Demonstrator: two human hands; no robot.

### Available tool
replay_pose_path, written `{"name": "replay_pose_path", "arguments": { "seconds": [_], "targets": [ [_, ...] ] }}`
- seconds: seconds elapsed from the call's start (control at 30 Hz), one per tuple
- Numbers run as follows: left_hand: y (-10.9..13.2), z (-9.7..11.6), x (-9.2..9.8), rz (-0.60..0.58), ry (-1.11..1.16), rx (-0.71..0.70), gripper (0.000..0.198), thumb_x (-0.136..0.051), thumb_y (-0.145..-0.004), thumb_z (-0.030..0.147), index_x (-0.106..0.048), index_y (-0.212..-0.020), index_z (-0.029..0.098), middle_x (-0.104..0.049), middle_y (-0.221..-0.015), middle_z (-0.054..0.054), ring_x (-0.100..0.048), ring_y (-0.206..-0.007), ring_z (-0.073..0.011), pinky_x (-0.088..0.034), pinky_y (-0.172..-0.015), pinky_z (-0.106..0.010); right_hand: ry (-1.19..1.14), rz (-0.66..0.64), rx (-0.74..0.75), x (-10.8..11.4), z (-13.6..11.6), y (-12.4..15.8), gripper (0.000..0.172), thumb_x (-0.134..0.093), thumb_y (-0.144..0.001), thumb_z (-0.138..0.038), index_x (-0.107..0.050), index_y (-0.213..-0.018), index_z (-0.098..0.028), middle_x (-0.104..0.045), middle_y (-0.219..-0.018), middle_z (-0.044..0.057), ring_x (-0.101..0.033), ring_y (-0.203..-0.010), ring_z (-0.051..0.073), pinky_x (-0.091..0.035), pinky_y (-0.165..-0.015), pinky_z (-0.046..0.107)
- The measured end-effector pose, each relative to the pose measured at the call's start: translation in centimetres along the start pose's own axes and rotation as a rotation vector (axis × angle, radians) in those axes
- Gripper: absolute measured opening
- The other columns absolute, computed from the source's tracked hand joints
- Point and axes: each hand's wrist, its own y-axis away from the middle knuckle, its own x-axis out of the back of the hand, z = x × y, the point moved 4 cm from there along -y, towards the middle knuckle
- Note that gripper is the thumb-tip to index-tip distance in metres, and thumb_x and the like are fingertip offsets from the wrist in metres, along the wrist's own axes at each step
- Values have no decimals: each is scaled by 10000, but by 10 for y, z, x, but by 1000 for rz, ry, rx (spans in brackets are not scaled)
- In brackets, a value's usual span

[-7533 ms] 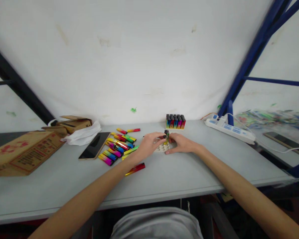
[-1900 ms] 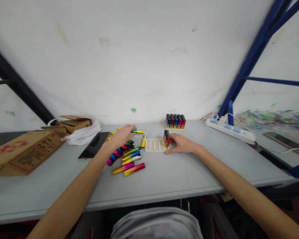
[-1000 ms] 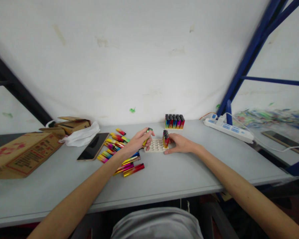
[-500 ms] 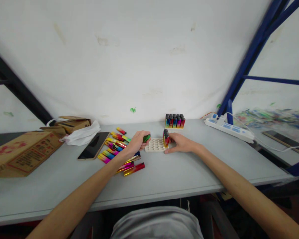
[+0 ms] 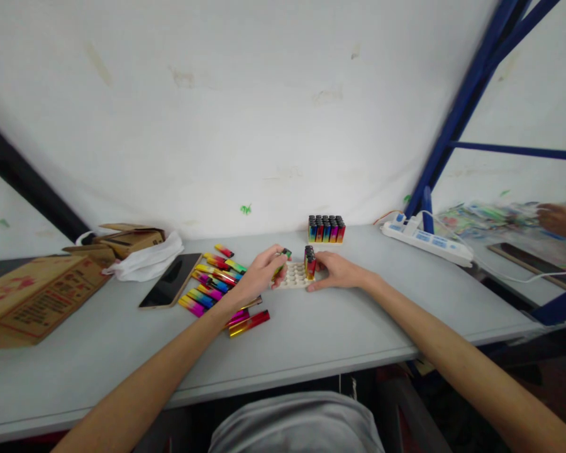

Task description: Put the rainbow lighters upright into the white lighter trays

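Note:
My left hand (image 5: 264,272) is closed on a green lighter (image 5: 283,257), held tilted over the left end of a cream tray (image 5: 295,274) with round holes. Several lighters (image 5: 310,262) stand upright at the tray's right end. Against them rest the fingers of my right hand (image 5: 331,272), its thumb low beside the tray's corner. Left of the tray, many shiny multicoloured lighters (image 5: 249,323) lie loose on the table, some hidden behind my left forearm. A second tray filled with upright lighters (image 5: 327,229) stands near the wall.
At the left are a dark phone (image 5: 170,280), a white plastic bag (image 5: 146,258) and cardboard boxes (image 5: 38,296). A white power strip (image 5: 427,240) with a cable lies at the right. Beyond the blue frame, another person's hand (image 5: 561,220) is beside colourful packets.
The green lighter in my left hand has tilted more upright. Another person's hand has come into view at the far right. The whole view has shifted slightly.

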Motion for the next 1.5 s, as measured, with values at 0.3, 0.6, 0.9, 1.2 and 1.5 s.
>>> {"name": "replay_pose_path", "arguments": {
  "seconds": [0.3, 0.6, 0.9, 1.2, 1.5],
  "targets": [
    [2, 11, -16, -46, -366, -287, 262, -694, -920, 362, -765, -1084, 171, -710, -1061, -91, -682, -920, -193, -576, -797, -291, -4, 81, -10, -3, -5, -2, 638, -835, -691, -681, -657, -983, -142, -633, -847, 42, -542, -733, 187, -379, -670, 286],
    [1, 5, -25, -30, -648, -369, 252, -618, -977, 307, -740, -1148, 168, -778, -1099, -83, -728, -941, -208, -578, -885, -311, -2, 47, 35, -4, 1, -2, 598, -830, -720, -648, -640, -995, -152, -645, -888, 48, -566, -774, 202, -401, -717, 300],
    [-7, -1, -28, -94, -796, -358, 231, -564, -1007, 277, -705, -1165, 185, -768, -1079, -81, -713, -962, -225, -540, -945, -347, 4, 48, 33, -4, 2, -1, 622, -828, -727, -646, -645, -1047, -146, -657, -903, 57, -581, -787, 210, -414, -719, 307],
    [-2, -3, -32, -111, -940, -410, 423, -522, -1031, 311, -571, -1451, 308, -701, -1021, -60, -678, -901, -218, -503, -891, -321, 0, 54, 17, -7, 7, -1, 618, -820, -727, -661, -655, -1037, -152, -664, -929, 68, -594, -812, 224, -447, -748, 332],
    [-12, 14, 32, 304, -1089, -228, 193, -532, -986, 295, -685, -937, 189, -650, -755, -50, -623, -724, -224, -467, -759, -319, -1, 11, 0, -5, 6, -2, 722, -805, -713, -706, -647, -1108, -122, -681, -956, 94, -590, -794, 223, -449, -724, 326]
  ]
}}
